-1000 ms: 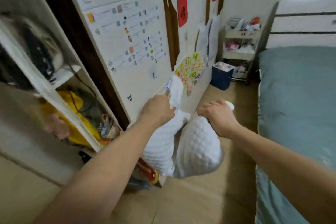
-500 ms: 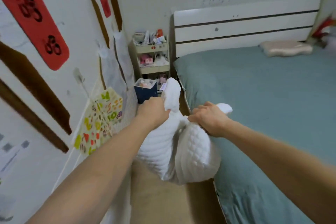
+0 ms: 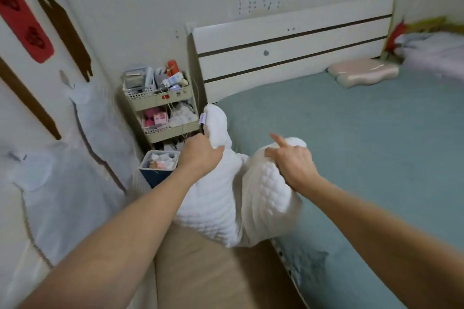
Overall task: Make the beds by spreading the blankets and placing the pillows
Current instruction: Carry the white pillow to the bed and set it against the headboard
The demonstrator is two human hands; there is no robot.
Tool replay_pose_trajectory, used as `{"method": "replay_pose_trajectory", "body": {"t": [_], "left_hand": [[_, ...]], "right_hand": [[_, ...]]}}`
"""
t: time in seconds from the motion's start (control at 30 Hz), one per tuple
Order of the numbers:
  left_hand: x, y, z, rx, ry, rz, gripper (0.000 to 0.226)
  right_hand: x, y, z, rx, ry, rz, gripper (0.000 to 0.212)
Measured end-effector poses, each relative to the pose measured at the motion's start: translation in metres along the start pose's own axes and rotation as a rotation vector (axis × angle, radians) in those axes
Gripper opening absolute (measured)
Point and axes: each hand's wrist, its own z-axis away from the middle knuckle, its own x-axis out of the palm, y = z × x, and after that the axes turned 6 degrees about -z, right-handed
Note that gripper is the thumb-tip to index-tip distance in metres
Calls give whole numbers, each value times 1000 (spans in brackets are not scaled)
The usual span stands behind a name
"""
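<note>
Your left hand (image 3: 200,155) has its grip clamped tight on one top corner of the white quilted pillow (image 3: 226,198). Your right hand (image 3: 292,163) grips the other corner, index finger sticking out straight. Pillow hangs folded between them, sagging, over the left edge of the bed (image 3: 364,145) with its teal sheet, above the floor (image 3: 213,271).
</note>
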Motion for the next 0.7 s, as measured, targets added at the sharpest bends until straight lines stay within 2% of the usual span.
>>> {"method": "replay_pose_trajectory", "body": {"t": [0.07,0.17,0.3,0.47,0.53,0.63,0.67,0.7], "left_hand": [[-10,3,-64,-13,-16,94,42],[-16,16,-134,-75,-16,261,48],[-7,52,-221,-141,-57,543,55],[20,88,-335,-214,-85,800,61],[29,104,-390,-221,-77,852,58],[38,126,-461,-220,-87,880,51],[41,132,-484,-225,-97,890,49],[45,138,-507,-233,-106,901,46]], "right_hand": [[0,-7,-56,194,92,-378,35],[-5,-12,-118,258,274,-797,16],[-11,-4,-219,294,223,-1026,39],[-10,40,-351,462,94,-1432,30],[-10,61,-406,490,120,-1427,39],[-9,90,-469,640,56,-1418,72],[-11,97,-491,678,-13,-1428,70],[-13,104,-514,684,-85,-1404,58]]}}
